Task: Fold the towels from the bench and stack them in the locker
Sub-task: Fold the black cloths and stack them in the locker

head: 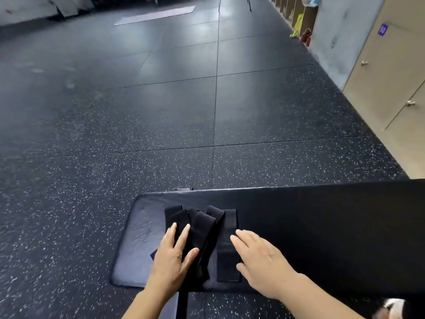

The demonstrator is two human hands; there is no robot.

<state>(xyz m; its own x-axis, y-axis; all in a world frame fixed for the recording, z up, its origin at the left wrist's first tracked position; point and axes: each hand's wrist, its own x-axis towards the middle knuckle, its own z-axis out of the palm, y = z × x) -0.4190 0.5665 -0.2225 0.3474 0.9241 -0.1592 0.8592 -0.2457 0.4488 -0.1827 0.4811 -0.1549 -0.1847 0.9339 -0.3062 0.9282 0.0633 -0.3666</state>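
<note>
Lower centre, the left hand (171, 261) and right hand (264, 261) press straight fingers (185, 233) flat on loosely folded black towels (201, 226) on the tabletop (322, 215) (gripping nothing). The lockers (395, 77), upper right, look closed, so stacking seems unstarted.

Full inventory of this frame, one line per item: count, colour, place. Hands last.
towels: several overlapping, exact count unclear, black, left end of the bench
bench: one, black, padded, bottom of view
floor: dark speckled tiles, around the bench
mat: one, pale pinkish-grey, on the floor far back
lockers: a row, beige, right side, doors shut
number tag: one, purple, on an upper locker
knobs: two, metallic, on locker doors
yellow bag: one, far right
red item: one, beside the yellow bag, too small to identify
left hand: flat on the towels, fingers straight
right hand: flat at the towels' right edge, fingers straight
</note>
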